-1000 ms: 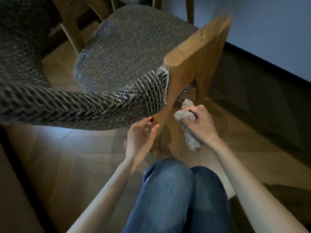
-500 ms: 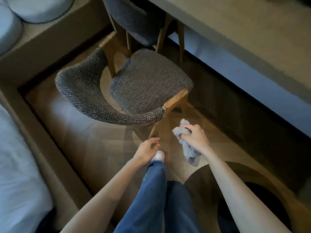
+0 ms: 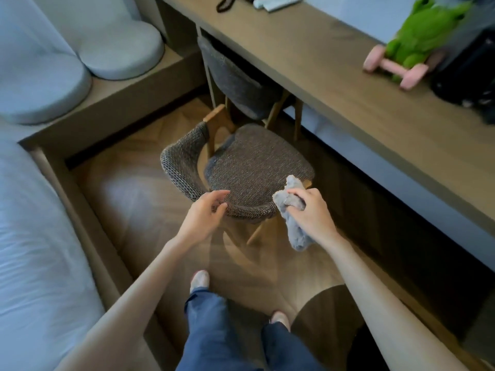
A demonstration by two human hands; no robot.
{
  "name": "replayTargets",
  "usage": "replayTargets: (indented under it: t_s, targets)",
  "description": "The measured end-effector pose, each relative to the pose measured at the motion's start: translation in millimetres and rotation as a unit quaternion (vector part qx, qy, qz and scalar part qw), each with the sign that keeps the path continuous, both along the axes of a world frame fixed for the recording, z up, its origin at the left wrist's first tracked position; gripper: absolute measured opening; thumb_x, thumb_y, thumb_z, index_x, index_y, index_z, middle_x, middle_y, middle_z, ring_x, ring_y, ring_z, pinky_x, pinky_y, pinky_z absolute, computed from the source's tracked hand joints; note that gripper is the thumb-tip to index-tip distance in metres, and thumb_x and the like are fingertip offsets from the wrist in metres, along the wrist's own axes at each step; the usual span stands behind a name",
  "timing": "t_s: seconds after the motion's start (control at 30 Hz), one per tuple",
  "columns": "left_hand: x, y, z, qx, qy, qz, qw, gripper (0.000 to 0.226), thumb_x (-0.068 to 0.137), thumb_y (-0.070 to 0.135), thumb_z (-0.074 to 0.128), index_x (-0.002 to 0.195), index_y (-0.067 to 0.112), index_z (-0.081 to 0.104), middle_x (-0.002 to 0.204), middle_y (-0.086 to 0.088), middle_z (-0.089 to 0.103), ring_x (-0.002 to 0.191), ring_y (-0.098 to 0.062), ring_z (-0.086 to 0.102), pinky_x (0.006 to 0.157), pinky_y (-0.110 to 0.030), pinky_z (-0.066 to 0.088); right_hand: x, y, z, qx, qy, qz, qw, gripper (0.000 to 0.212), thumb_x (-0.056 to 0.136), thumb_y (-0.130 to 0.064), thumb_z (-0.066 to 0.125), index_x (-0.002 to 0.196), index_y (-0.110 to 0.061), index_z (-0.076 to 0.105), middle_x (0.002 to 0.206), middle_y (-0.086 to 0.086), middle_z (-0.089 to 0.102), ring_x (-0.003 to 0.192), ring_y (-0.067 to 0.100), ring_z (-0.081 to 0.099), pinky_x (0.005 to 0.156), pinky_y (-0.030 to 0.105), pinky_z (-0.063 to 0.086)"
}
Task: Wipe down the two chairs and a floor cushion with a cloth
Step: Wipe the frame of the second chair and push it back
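A grey woven chair (image 3: 254, 167) with wooden legs stands on the floor in front of me, its curved backrest (image 3: 182, 167) towards me. My right hand (image 3: 313, 212) grips a crumpled grey cloth (image 3: 294, 226) just above the backrest's right end. My left hand (image 3: 206, 212) hovers at the backrest rim with fingers loosely curled, holding nothing. A second dark chair (image 3: 235, 84) is tucked under the desk behind. Two round grey cushions (image 3: 120, 49) lie on the platform at the upper left.
A long wooden desk (image 3: 334, 76) runs along the right, carrying a green plush toy (image 3: 426, 30), a pink dumbbell (image 3: 393, 68) and remotes (image 3: 276, 2). A bed with white sheets (image 3: 32, 250) borders the left. My feet and jeans (image 3: 214, 330) stand on the wooden floor.
I have risen from a crouch to standing, so the chair now lies far below. Both hands came up from the chair leg to the backrest, the cloth still in the right hand.
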State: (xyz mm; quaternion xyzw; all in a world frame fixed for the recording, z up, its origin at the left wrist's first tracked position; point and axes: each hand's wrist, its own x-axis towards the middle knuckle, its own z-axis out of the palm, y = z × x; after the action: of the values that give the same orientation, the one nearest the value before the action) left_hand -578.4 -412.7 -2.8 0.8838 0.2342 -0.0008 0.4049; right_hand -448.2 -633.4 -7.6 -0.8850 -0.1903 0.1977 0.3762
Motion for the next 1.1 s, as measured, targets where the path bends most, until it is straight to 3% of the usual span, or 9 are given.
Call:
replayTargets:
  t_s: [0.13,0.3,0.5,0.7,0.87,0.93,1.0,1.1]
  targets:
    - [2,62,4,0.068,-0.011,-0.032,0.997,0.035,0.095,0.020,0.054,0.130,0.022,0.056,0.123,-0.003,0.058,0.108,-0.017,0.056,0.093,-0.032,0.045,-7,60,3,0.008,-0.005,0.008,1.000,0.036,0.087,-0.016,0.062,0.121,-0.029,0.060,0.110,-0.004,0.040,0.093,0.005,0.046,0.086,0.017,0.034]
    - [11,145,0,0.086,0.005,-0.112,0.990,0.037,0.098,0.022,0.051,0.134,0.022,0.052,0.131,-0.003,0.054,0.123,-0.018,0.048,0.099,-0.028,0.036,-14,147,-5,0.012,-0.005,-0.037,0.999,0.035,0.091,-0.016,0.060,0.125,-0.022,0.058,0.111,-0.002,0.040,0.098,0.012,0.048,0.088,0.019,0.035]
    - [33,228,-4,0.112,0.053,-0.220,0.968,0.042,0.098,0.024,0.051,0.139,0.020,0.046,0.134,-0.006,0.050,0.126,-0.025,0.043,0.104,-0.038,0.039,-32,220,-22,0.014,-0.001,-0.117,0.993,0.038,0.094,-0.017,0.055,0.132,-0.017,0.053,0.115,-0.001,0.036,0.106,0.018,0.048,0.094,0.021,0.032]
    - [65,260,-32,0.153,0.089,-0.313,0.933,0.050,0.097,0.028,0.053,0.145,0.021,0.039,0.143,-0.007,0.040,0.132,-0.029,0.035,0.109,-0.040,0.031,-36,261,-49,0.031,0.030,-0.176,0.983,0.042,0.097,-0.025,0.052,0.137,-0.035,0.044,0.126,0.001,0.033,0.119,0.022,0.044,0.097,0.023,0.031]
    - [90,274,-62,0.204,0.162,-0.386,0.885,0.059,0.096,0.040,0.050,0.149,0.031,0.026,0.154,-0.002,0.025,0.143,-0.028,0.017,0.115,-0.045,0.023,-39,284,-83,-0.120,-0.019,-0.090,0.988,0.038,0.099,-0.036,0.041,0.131,-0.057,0.041,0.154,0.000,0.008,0.122,0.028,0.031,0.087,0.035,0.045]
    - [99,281,-71,0.217,0.198,-0.419,0.859,0.063,0.094,0.049,0.049,0.150,0.037,0.022,0.156,0.002,0.019,0.146,-0.028,0.010,0.116,-0.050,0.016,-34,289,-88,-0.147,0.013,-0.068,0.987,0.037,0.099,-0.043,0.032,0.130,-0.062,0.039,0.158,-0.004,0.002,0.124,0.024,0.030,0.094,0.038,0.045]
    - [108,289,-78,0.222,0.218,-0.443,0.841,0.067,0.089,0.059,0.049,0.148,0.042,0.021,0.157,0.004,0.019,0.146,-0.030,0.008,0.116,-0.055,0.011,-29,291,-88,-0.135,0.037,-0.046,0.989,0.037,0.099,-0.044,0.031,0.129,-0.060,0.042,0.158,-0.007,0.010,0.128,0.022,0.029,0.101,0.041,0.041]
    - [115,299,-85,0.206,0.223,-0.455,0.837,0.073,0.082,0.068,0.050,0.146,0.046,0.024,0.155,0.002,0.024,0.146,-0.034,0.008,0.115,-0.061,0.008,-31,290,-87,-0.151,0.018,0.037,0.988,0.042,0.096,-0.054,0.038,0.137,-0.046,0.041,0.150,-0.012,0.032,0.126,0.021,0.036,0.099,0.041,0.043]
